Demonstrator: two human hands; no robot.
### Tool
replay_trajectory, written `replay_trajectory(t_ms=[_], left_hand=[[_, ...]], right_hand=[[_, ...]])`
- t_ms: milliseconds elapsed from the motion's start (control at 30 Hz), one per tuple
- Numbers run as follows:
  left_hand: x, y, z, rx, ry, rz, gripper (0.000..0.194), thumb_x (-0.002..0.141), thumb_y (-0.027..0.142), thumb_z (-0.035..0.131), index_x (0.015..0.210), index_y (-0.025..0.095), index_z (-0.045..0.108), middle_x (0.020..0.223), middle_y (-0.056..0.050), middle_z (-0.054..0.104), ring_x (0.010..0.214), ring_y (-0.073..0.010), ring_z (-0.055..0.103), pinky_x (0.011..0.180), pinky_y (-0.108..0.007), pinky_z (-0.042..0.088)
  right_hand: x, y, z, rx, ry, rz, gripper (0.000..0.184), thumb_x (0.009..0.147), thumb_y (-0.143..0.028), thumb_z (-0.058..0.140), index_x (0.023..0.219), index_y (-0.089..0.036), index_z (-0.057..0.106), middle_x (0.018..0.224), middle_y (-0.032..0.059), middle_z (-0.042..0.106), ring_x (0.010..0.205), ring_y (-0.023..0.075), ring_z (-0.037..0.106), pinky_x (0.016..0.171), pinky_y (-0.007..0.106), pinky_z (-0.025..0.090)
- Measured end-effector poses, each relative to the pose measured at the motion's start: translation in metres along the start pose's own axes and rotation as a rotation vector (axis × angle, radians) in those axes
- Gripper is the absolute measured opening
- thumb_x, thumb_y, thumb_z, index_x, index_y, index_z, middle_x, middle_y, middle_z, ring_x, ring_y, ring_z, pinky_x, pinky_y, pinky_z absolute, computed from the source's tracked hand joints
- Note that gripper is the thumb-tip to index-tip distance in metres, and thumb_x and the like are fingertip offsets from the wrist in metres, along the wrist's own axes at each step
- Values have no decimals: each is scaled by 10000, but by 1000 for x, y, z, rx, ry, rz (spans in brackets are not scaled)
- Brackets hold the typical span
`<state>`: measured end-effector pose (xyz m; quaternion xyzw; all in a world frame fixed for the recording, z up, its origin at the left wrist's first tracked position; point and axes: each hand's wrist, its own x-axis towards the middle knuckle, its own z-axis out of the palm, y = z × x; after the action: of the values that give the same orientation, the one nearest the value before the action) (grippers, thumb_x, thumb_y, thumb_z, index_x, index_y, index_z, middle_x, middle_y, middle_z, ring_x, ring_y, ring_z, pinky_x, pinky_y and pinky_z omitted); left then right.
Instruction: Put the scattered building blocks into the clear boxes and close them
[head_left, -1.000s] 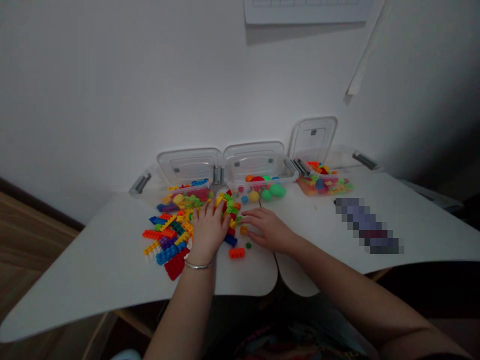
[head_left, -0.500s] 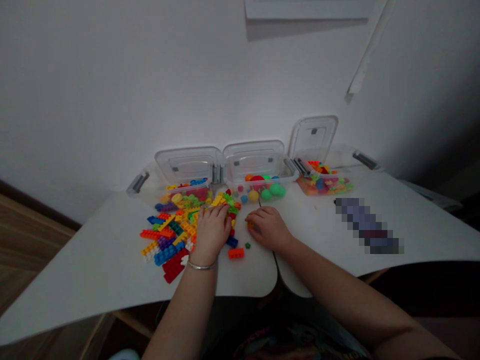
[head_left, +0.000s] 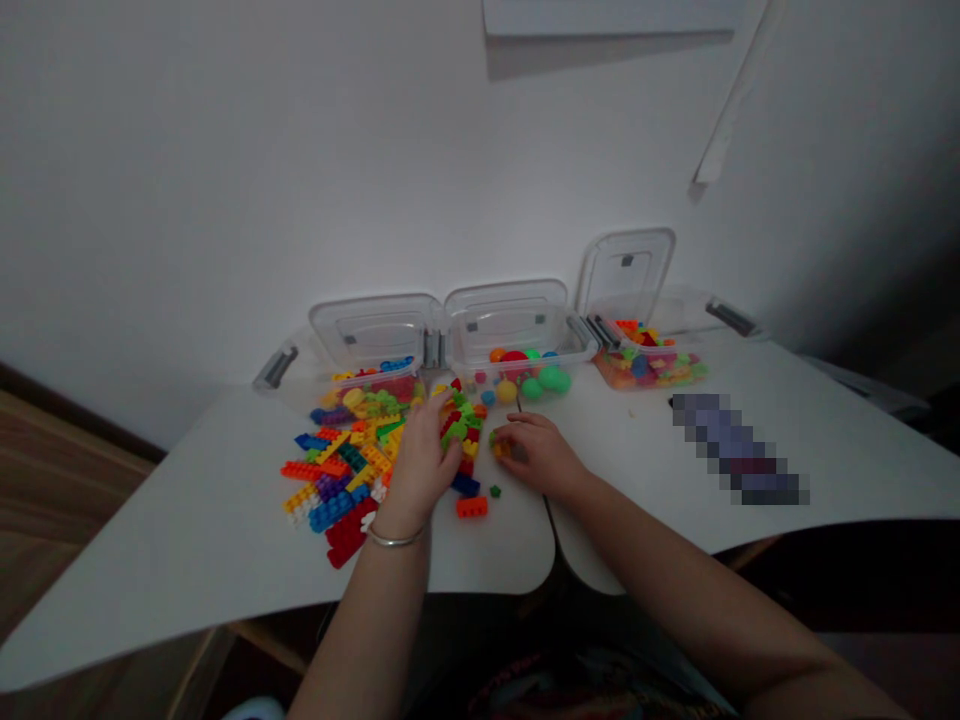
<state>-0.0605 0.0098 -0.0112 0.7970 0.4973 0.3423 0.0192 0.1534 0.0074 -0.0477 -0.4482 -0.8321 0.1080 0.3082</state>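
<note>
Left hand (head_left: pixel 418 465) has opened, thumb and fingers apart over the plastic building-brick pile (head_left: pixel 377 457) between the tabletop's (head_left: pixel 502 555) front and back edges, while the right hand (head_left: pixel 546 455), grip unclear, curls at an orange piece (head_left: pixel 500 451); bricks look light, stiff, best pinched by their sides.

Dim light on a plain pale wall (head_left: pixel 225 150) — wood-grained boards (head_left: pixel 45 520) at left, white table (head_left: pixel 187 540) below.

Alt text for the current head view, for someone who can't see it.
A person's left hand is over a pile of colorful toy bricks on a white table; the right hand touches small pieces beside it. Behind stand three clear boxes holding toys.
</note>
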Motion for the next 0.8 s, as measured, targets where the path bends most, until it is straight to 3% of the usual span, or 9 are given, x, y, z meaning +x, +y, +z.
replay_trajectory(t_ms=[67, 233, 433, 633, 800], left_hand=[[-2, 5, -9, 202, 6, -72, 487, 843, 203, 471, 1328, 177, 507, 1366, -136, 554, 1281, -298, 487, 1137, -561, 285], [-17, 7, -5, 411, -208, -236, 503, 897, 410, 507, 1348, 191, 541, 1453, -151, 488, 1378, -413, 357, 1083, -678, 274], [-20, 9, 7, 442, -211, -163, 515, 905, 513, 489, 1350, 262, 560, 1442, -122, 509, 1395, -421, 324, 1100, -698, 199], [-18, 16, 23, 452, -182, -88, 500, 927, 474, 470, 1377, 263, 529, 1439, -130, 511, 1399, -383, 343, 1125, -689, 135], [-13, 21, 20, 351, -187, -62, 473, 927, 419, 475, 1367, 255, 534, 1454, -103, 499, 1409, -377, 322, 1111, -690, 196]], right_hand=[[0, 2, 1, 26, 14, -13, 222, 790, -220, 685, 1010, -200, 670, 1103, 67, 708, 1185, 264, 558, 1038, 457, 413], [3, 2, -1, 78, 63, -28, 211, 767, -202, 705, 973, -200, 663, 1101, 75, 697, 1095, 249, 587, 996, 448, 443], [3, 1, -1, 100, 106, 36, 167, 779, -196, 675, 944, -207, 653, 942, 61, 689, 954, 224, 598, 904, 408, 477], [4, 3, 4, 128, 115, 39, 184, 767, -193, 678, 948, -213, 654, 923, 52, 680, 925, 217, 593, 871, 393, 486], [4, 5, 4, 148, 117, 64, 220, 766, -159, 664, 982, -204, 661, 967, 66, 691, 956, 227, 603, 879, 407, 485]])
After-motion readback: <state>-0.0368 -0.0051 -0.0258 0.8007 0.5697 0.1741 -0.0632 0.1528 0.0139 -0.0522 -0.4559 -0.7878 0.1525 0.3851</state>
